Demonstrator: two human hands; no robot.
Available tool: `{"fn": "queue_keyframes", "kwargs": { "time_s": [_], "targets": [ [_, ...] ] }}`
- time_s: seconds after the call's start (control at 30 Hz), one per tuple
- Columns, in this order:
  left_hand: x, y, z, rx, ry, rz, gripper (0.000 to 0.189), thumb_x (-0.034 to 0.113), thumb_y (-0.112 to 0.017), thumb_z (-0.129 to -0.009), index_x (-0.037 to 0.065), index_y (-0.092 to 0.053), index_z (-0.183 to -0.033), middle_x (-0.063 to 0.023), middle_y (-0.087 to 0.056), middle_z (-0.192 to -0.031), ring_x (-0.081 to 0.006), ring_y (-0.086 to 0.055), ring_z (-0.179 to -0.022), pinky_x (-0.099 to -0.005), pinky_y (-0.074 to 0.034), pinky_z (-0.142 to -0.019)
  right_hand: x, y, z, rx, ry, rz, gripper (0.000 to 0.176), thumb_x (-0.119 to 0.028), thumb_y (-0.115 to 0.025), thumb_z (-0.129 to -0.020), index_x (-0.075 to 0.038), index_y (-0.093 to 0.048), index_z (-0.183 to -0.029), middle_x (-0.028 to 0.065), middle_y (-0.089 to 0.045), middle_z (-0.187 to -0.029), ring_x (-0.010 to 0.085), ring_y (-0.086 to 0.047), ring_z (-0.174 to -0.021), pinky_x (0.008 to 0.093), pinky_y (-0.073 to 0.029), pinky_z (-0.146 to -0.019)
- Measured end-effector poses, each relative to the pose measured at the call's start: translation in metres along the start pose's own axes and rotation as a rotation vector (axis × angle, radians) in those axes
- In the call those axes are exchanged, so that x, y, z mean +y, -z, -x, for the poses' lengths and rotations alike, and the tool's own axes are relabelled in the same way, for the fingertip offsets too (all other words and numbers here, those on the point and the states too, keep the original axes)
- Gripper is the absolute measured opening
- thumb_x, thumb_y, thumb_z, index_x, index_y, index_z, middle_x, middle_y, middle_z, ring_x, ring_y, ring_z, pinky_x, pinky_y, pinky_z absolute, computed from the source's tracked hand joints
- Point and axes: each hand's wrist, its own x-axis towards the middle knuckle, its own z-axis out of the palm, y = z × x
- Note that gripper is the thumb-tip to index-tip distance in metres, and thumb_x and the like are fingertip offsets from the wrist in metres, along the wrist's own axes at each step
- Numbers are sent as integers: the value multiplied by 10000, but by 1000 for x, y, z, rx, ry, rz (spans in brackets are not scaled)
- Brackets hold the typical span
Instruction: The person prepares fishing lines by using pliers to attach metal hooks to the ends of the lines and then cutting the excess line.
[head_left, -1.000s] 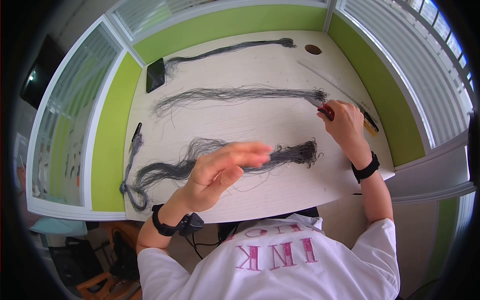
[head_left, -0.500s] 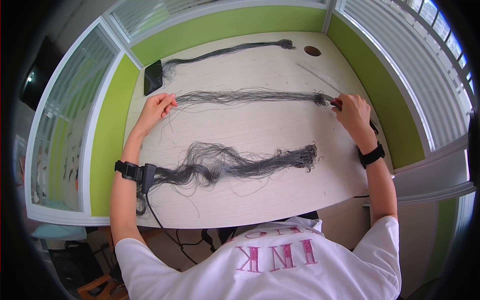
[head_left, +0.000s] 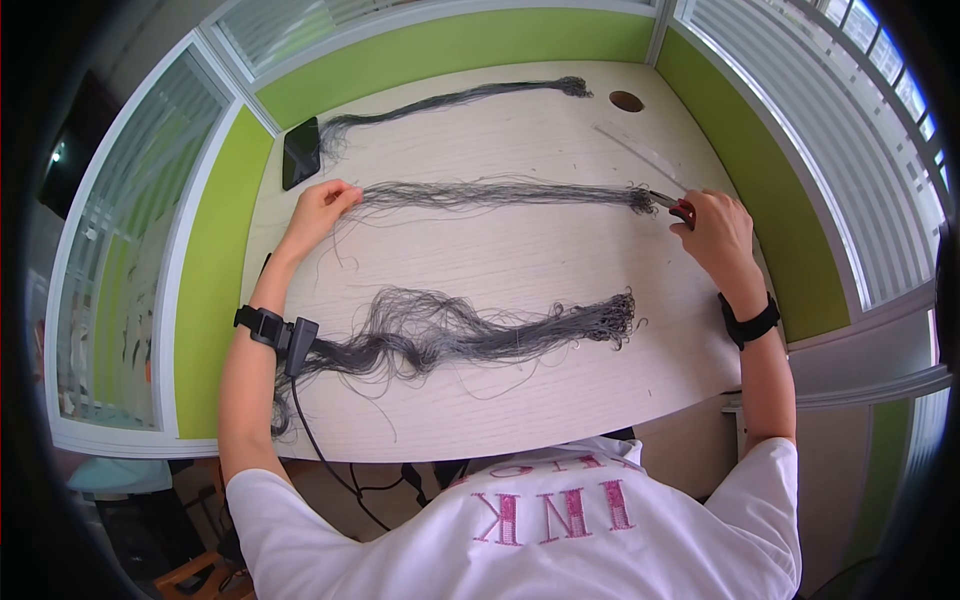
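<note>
Three bundles of thin dark strands with curled, hook-like right ends lie on the pale table. The middle bundle [head_left: 490, 193] stretches nearly straight between my hands. My left hand [head_left: 323, 210] has thumb and fingertips pinched at its left end, on the strands. Wrapped in my right hand [head_left: 718, 228] is a red-handled tool [head_left: 683, 211] that looks like pliers; its slim metal jaws are beside the curled ends. Nearer to me lies a thicker, wavy bundle [head_left: 440, 342], partly behind my left wrist. The thinner far bundle [head_left: 450, 101] runs along the back.
A black phone [head_left: 301, 154] lies at the back left, against the far bundle's loose ends. A clear ruler [head_left: 640, 156] is near my right hand, below a round cable hole [head_left: 627, 101]. Green-and-white partitions [head_left: 450, 52] enclose the table. A cable [head_left: 318, 448] hangs from my left wrist device.
My left hand has shifted slightly right along the strands. My right hand has moved a little right and down, and the tool's jaws now show more clearly at the curled ends.
</note>
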Motion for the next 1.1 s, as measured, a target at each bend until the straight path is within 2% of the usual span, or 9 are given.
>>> {"fn": "queue_keyframes", "kwargs": {
  "time_s": [0.13,0.2,0.4,0.6,0.73,0.8,0.9,1.03,1.1],
  "targets": [
    [8,-6,4,90,-24,-55,218,219,-672,-898,13,-684,-970,4,-625,-794,-76,-487,-687,-209,-413,-649,-13,23,11,-95,-52,-158,212,-178,-809,-696,-32,-696,-801,130,-662,-747,327,-641,-736,406,-494,-682],
    [3,-3,2,146,-190,-215,231,185,-694,-868,21,-671,-1028,-32,-651,-916,-118,-518,-729,-236,-459,-684,-18,26,14,-157,-68,-224,214,-193,-805,-708,-32,-699,-800,133,-661,-735,331,-640,-720,411,-496,-666],
    [-3,-2,-2,170,-280,-236,230,144,-693,-854,22,-661,-1046,-77,-631,-1067,-172,-581,-874,-303,-516,-758,-6,-5,-4,48,34,-94,196,-207,-780,-726,-42,-698,-793,129,-656,-774,315,-639,-760,404,-492,-694],
    [3,-3,3,215,-323,-290,198,132,-685,-857,30,-666,-1026,-91,-644,-1128,-225,-619,-1028,-332,-496,-843,-8,-18,-27,-24,127,-24,161,-156,-780,-693,-39,-695,-765,135,-654,-788,313,-639,-824,418,-472,-761],
    [3,-4,5,245,-328,-312,160,136,-682,-861,35,-678,-985,-101,-646,-1145,-237,-625,-1022,-356,-487,-858,-8,-25,-30,-42,178,34,147,-135,-775,-682,-36,-695,-754,141,-654,-788,313,-637,-843,398,-464,-765],
    [0,-3,7,306,-404,-312,136,142,-682,-860,29,-684,-936,-108,-661,-1079,-239,-631,-988,-347,-489,-836,-8,-27,-32,-55,205,58,143,-132,-774,-683,-36,-696,-754,142,-653,-787,313,-637,-847,392,-463,-764],
    [-5,3,7,481,-276,-312,115,130,-681,-853,24,-686,-894,-111,-669,-1007,-243,-633,-946,-333,-484,-831,-8,-19,-28,-44,188,74,151,-137,-772,-695,-34,-695,-774,140,-653,-789,307,-636,-844,398,-463,-782],
    [-29,23,-14,700,-140,-307,131,130,-685,-837,17,-681,-904,-112,-675,-959,-249,-629,-912,-334,-489,-825,-19,-1,-20,6,100,-128,180,-160,-769,-720,-32,-689,-819,120,-653,-795,310,-630,-802,400,-483,-733],
    [-47,38,-38,734,-63,-361,266,196,-706,-813,27,-660,-1013,-140,-664,-1034,-275,-623,-942,-380,-496,-833,-24,0,-17,38,69,-195,189,-169,-768,-729,-33,-687,-832,112,-653,-797,311,-627,-783,401,-490,-710]
  ]
}}
